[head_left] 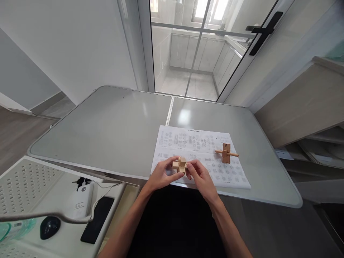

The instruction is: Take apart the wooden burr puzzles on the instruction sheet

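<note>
A small wooden burr puzzle [180,165] of pale interlocking blocks is held between both hands, near the table's front edge. My left hand [164,173] is closed on its left side, with the thumb along the front. From the right, my right hand [199,175] pinches the puzzle with thumb and forefinger. Beneath the hands lies a printed sheet [172,143] covered in small diagrams. On the sheet's right part sits another wooden puzzle [226,153], a brown flat piece with a mark on it and a stick passing through it.
The grey folding table [113,122] has a seam down its middle. A white cart [118,200] at lower left bears a power bank [84,200], a black phone [97,219], a dark mouse [50,227] and keys [80,182]. A glass door [185,53] stands behind; shelves [303,104] are at right.
</note>
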The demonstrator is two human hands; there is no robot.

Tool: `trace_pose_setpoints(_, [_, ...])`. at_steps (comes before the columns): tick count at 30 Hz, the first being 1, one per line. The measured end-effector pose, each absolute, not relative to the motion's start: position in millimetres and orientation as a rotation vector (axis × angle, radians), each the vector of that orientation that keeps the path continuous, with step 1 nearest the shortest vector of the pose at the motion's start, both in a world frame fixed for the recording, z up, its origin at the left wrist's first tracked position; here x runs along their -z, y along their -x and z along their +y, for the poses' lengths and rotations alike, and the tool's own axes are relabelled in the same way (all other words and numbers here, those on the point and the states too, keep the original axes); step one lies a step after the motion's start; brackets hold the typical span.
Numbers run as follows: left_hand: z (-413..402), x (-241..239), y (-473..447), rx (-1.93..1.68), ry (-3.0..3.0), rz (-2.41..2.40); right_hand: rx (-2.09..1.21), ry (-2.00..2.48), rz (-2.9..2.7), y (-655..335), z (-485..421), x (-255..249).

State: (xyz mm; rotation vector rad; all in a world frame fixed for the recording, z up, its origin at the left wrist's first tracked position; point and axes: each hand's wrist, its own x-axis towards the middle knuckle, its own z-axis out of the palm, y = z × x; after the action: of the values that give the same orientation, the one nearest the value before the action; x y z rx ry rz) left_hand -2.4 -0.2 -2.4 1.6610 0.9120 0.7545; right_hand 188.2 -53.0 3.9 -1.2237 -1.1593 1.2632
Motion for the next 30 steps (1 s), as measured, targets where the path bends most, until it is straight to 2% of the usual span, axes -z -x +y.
trace_pose_setpoints(19, [-2.9,-7.4,3.6,-0.78,-1.72,0.865,-1.323,1.277,-1.2,-189.1,-51.5,-18.3])
trace_pose_setpoints(30, [-2.2,-1.1,5.9,-0.777,-1.667,0.85,-1.131,1.236,-1.376,-190.1,-57.5,-6.0])
